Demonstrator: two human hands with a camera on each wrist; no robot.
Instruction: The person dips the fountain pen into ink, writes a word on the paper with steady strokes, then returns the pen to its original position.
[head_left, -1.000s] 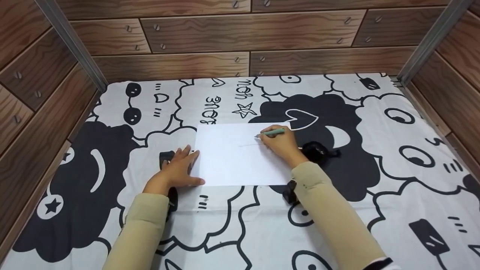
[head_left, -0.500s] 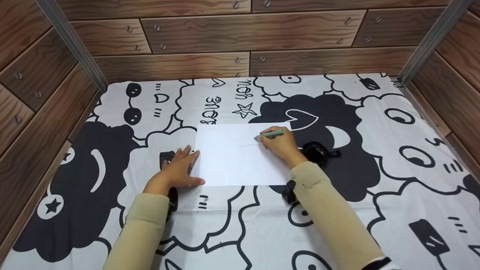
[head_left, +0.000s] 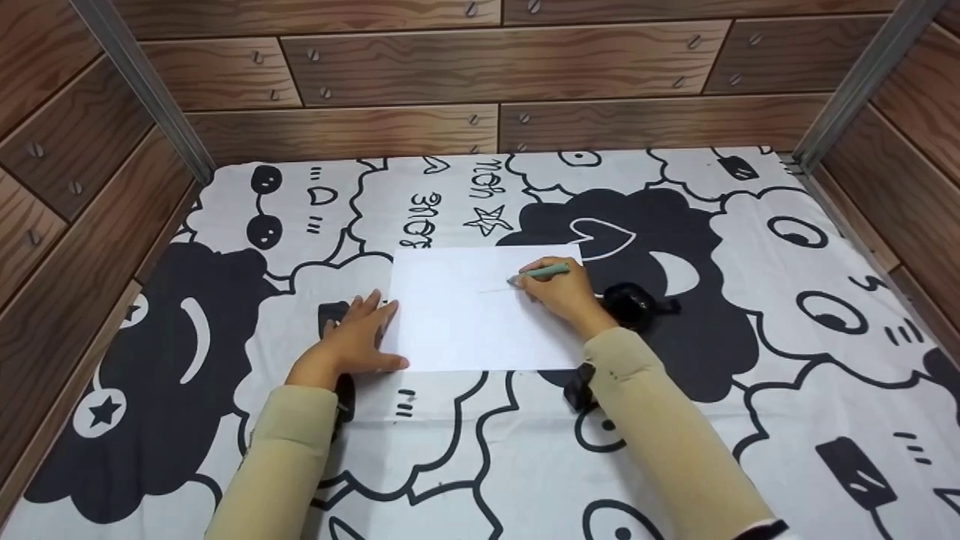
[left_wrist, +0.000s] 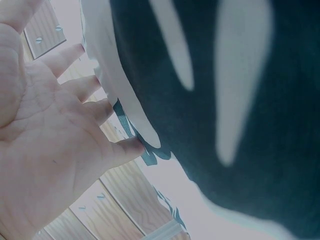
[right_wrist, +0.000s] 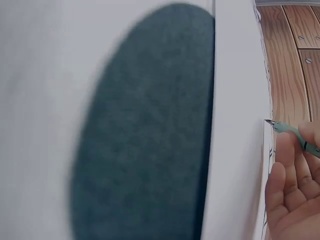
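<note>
A sheet of white paper (head_left: 457, 322) lies flat on the patterned cloth, with a thin dark line (head_left: 495, 290) drawn across its upper right part. My right hand (head_left: 562, 289) pinches a green fountain pen (head_left: 546, 271), its tip close above that line. In the right wrist view the pen's metal nib (right_wrist: 270, 122) points at the paper, and the fingers (right_wrist: 286, 150) curl beneath the barrel. At the paper's left edge rests my left hand (head_left: 358, 337), fingers spread and thumb on the lower left corner. The left wrist view shows its open palm (left_wrist: 45, 135).
A black-and-white cartoon cloth (head_left: 450, 442) covers the table. Black wrist gear (head_left: 630, 304) sits around the right wrist, with more under the left wrist. Wood-patterned walls (head_left: 390, 67) and grey metal posts (head_left: 142, 90) enclose the back and sides.
The pen tip and right hand have shifted slightly down and left over the paper. My left hand keeps its place at the sheet's edge.
</note>
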